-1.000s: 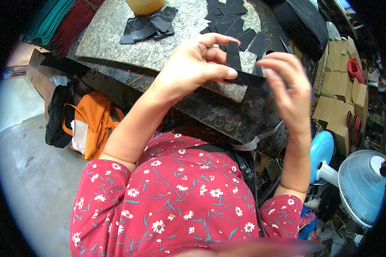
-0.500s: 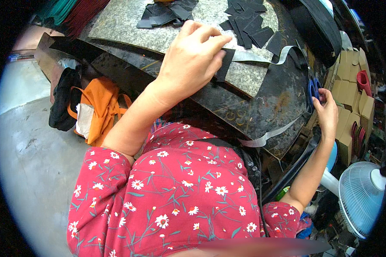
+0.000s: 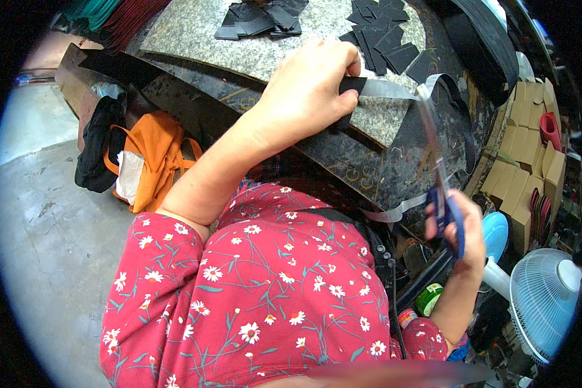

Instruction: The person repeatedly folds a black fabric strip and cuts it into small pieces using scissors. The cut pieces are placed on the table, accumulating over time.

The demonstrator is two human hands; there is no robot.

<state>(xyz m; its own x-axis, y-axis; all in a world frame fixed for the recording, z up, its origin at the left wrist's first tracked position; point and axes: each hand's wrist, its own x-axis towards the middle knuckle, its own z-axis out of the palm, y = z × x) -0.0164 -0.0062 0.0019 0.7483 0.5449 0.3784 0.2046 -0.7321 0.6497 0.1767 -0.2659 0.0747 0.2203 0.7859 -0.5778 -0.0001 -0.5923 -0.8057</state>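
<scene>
Over the grey speckled board (image 3: 187,39), my left hand (image 3: 317,84) is closed, pinching a small black piece (image 3: 352,85) between thumb and fingers. From that piece a pale grey ribbon (image 3: 389,90) runs right, then loops down across the dark tabletop (image 3: 401,155). Blue-handled scissors (image 3: 441,210) are in my right hand (image 3: 469,226), its fingers through the handle loops. Their blades, blurred by motion, point up and reach near the ribbon; whether they touch it I cannot tell. Flat black pieces lie in a left pile (image 3: 258,21) and a right pile (image 3: 385,35) on the board.
A large black roll (image 3: 475,45) stands at the far right of the table. Brown cardboard boxes (image 3: 520,168) and a blue-and-white fan (image 3: 546,304) are to the right. Orange cloth bag (image 3: 158,155) and black bag (image 3: 100,145) hang left of the table, above grey floor (image 3: 45,226).
My right hand has lifted the scissors off the table's right side and drawn them nearer, blades swung up toward the ribbon. My left hand has shifted slightly right, still pinching the black piece.
</scene>
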